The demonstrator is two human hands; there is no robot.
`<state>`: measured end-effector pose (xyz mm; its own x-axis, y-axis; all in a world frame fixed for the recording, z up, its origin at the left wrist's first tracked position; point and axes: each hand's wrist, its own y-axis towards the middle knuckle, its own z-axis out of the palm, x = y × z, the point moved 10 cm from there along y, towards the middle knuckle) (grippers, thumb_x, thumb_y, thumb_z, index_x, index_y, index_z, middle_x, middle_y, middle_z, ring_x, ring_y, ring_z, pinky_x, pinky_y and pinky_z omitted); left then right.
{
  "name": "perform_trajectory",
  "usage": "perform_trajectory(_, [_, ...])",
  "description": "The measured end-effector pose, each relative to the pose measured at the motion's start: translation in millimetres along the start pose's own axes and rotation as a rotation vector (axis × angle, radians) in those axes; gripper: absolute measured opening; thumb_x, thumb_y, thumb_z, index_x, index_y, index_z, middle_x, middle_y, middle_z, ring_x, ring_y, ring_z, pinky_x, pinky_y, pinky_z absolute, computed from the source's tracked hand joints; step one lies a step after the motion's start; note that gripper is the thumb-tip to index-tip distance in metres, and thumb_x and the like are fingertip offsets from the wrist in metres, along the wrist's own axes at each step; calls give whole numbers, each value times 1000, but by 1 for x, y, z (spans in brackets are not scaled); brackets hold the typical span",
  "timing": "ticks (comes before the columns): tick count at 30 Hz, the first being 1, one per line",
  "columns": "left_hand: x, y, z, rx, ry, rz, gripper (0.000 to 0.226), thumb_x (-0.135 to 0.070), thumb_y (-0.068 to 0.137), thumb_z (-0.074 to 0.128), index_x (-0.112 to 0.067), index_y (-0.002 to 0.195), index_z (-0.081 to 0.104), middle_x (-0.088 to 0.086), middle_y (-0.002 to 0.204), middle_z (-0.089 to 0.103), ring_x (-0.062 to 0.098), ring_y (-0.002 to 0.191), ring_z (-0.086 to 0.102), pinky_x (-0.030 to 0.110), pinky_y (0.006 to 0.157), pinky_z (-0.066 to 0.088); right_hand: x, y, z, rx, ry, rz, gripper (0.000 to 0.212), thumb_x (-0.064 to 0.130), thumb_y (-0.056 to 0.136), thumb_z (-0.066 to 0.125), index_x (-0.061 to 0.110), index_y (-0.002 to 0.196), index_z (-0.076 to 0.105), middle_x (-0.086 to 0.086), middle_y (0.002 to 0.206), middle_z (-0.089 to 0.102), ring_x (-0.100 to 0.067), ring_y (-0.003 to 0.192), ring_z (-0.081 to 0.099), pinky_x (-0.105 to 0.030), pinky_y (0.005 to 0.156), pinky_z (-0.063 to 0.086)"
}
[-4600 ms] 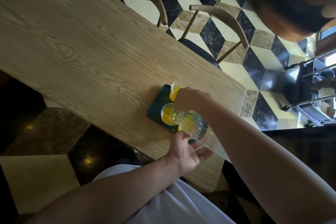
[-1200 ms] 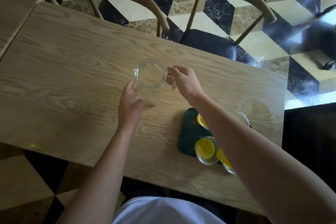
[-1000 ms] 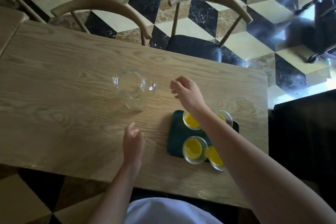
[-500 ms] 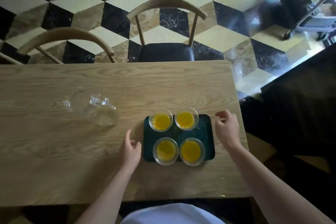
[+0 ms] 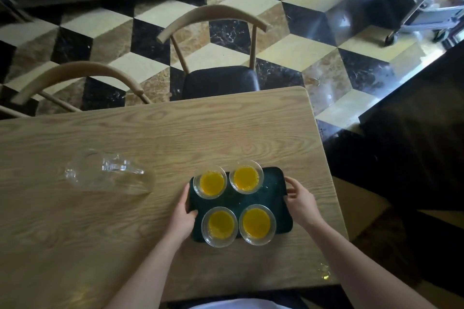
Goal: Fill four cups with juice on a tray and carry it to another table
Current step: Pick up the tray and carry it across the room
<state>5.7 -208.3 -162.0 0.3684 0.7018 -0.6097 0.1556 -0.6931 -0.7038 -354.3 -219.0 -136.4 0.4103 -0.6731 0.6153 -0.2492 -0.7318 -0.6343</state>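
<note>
Head view, one entry. Item: dark green tray, rectangular, lying flat on the wooden tabletop near its right end and close to the near edge. Load: four clear cups, each holding yellow juice, set two by two — far-left cup, far-right cup, near-left cup, near-right cup. All four stand upright; none looks short of juice. Change since half a second ago: both hands, then just beside the tray and apart from it, now touch its short sides. Left hand curls onto the left rim, thumb on top, fingers closing round the edge. Right hand rests against the right rim with fingertips on it; whether it has fully clamped cannot be told. Also changed: the clear glass pitcher, held about a second ago, now stands empty and released on the tabletop, well apart to the left. Two wooden chairs, left chair and right chair, stand at the far side. Reading: filling appears complete; the step in hand is the grip before the lift. Tray appears not yet raised. Caution for the carry: full open cups, so a level, even lift on both sides is wanted.
</note>
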Motion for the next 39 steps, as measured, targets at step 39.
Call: perform_trajectory(39, [22, 6, -5, 35, -238, -106, 81, 14, 99, 43, -47, 151, 35, 14, 157, 40, 30, 141, 43, 55, 113, 40, -16, 4, 11, 91, 146, -37, 75, -15, 91, 52, 33, 147, 42, -7, 97, 72, -21, 93, 69, -34, 76, 61])
